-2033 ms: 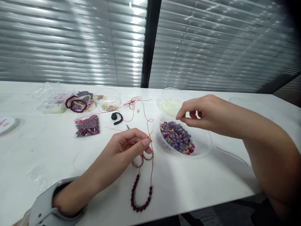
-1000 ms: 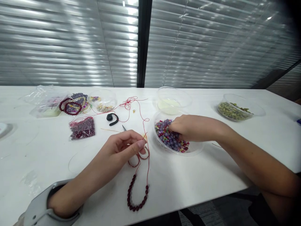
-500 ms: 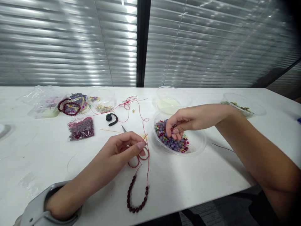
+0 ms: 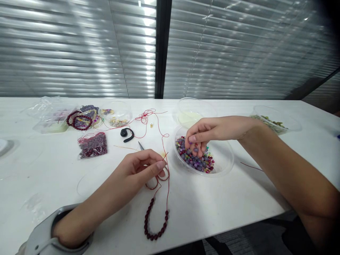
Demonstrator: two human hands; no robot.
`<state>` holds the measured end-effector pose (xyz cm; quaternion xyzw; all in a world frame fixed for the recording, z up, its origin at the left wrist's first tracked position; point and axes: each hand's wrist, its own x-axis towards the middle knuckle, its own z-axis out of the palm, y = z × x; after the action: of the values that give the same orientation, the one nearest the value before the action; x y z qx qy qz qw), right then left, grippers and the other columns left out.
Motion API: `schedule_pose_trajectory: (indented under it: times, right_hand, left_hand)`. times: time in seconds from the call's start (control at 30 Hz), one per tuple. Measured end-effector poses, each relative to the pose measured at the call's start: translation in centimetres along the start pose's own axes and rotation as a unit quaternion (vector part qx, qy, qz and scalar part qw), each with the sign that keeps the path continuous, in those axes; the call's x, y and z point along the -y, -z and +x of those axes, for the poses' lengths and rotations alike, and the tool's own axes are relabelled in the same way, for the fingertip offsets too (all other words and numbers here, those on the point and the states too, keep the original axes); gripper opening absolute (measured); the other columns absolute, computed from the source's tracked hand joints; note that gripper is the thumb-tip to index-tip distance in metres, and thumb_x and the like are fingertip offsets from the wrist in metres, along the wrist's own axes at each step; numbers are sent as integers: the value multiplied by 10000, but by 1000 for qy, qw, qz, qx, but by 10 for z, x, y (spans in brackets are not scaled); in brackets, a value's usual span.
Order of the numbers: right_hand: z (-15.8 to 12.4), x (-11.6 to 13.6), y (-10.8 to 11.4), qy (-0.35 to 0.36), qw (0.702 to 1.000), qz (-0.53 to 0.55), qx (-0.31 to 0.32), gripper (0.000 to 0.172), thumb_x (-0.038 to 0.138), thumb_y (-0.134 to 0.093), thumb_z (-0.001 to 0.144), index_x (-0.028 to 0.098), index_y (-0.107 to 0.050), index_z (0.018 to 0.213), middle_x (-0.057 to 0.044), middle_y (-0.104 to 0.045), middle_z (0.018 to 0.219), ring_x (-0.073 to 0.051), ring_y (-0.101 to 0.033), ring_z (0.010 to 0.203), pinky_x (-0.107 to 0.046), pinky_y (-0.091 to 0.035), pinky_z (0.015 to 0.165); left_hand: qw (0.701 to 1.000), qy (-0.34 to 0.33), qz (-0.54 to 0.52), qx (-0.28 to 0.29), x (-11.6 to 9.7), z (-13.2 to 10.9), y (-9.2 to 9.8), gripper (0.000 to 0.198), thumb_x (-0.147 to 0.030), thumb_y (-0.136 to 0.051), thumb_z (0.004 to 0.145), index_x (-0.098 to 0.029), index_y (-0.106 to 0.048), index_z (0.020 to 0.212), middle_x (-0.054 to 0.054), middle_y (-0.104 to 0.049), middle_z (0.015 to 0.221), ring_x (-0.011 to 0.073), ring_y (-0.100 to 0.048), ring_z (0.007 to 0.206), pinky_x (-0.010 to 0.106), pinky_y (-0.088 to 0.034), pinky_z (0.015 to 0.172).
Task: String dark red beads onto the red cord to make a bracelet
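My left hand (image 4: 148,168) pinches the tip of a thin red cord (image 4: 168,184) between thumb and forefinger. The cord runs down to a loop of dark red beads (image 4: 155,236) lying on the table. Scissors (image 4: 152,187) rest under this hand, partly hidden by it. My right hand (image 4: 203,136) is inside a clear plastic bowl (image 4: 224,166), its fingers curled among mixed purple, red and small coloured beads (image 4: 198,163). A few purple beads show against those fingers; exactly which are gripped is hard to see.
A bag of dark red beads (image 4: 93,146), a black earpiece (image 4: 127,134) and tangled red cord (image 4: 145,116) lie to the left. Behind them are finished bracelets (image 4: 82,122) and a clear tub (image 4: 123,109). A bowl with green pieces (image 4: 289,124) stands at the right.
My right hand has shifted slightly left, its fingertips lifting a little among the beads. The left hand keeps its pinch on the cord.
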<state>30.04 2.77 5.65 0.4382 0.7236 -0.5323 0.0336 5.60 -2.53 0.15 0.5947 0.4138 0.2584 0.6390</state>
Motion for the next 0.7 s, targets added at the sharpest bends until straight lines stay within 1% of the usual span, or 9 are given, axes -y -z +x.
schedule_pose_trajectory:
  times: [0.1,0.33,0.47,0.6,0.7]
  right_hand:
    - [1,-1,0,-5,1000,2,-2,316,330,-427,918,124,-630,1046,-84,-711,935,-127,-670,782,-240,-515,687]
    - [0,-3,1,-7,1000,-11,-2,328,371,-411,924,135,-637,950,-85,-711,948,-138,-673,816,-264,-527,771]
    - [-2,-1,2,-10,1000,-9,-7,337,378,-389,933,145,-629,970,-85,-707,951,-141,-667,820,-263,-521,775]
    - [-4,0,1,-3,999,-45,-18,331,365,-366,938,166,-622,1004,-73,-697,967,-140,-662,819,-253,-514,758]
    - [-4,1,2,12,997,-67,-23,307,344,-393,924,173,-635,1002,-64,-687,983,-143,-650,822,-259,-508,766]
  left_hand:
    - [1000,-2,-1,1,2,0,1,186,-335,-613,835,-176,-621,740,-33,-606,660,79,-521,605,182,-406,559]
    - [1000,0,2,3,2,1,1,194,-346,-613,830,-176,-620,737,-29,-605,672,84,-520,610,189,-407,566]
    - [1000,6,2,1,1,2,0,192,-345,-615,828,-179,-620,732,-33,-604,667,83,-512,606,188,-407,567]
    - [1000,3,4,1,2,1,0,192,-345,-617,825,-180,-621,729,-28,-609,675,90,-517,609,198,-409,573]
    - [1000,2,7,-3,2,-1,0,199,-354,-605,834,-182,-619,735,-23,-610,669,98,-520,609,208,-409,572]
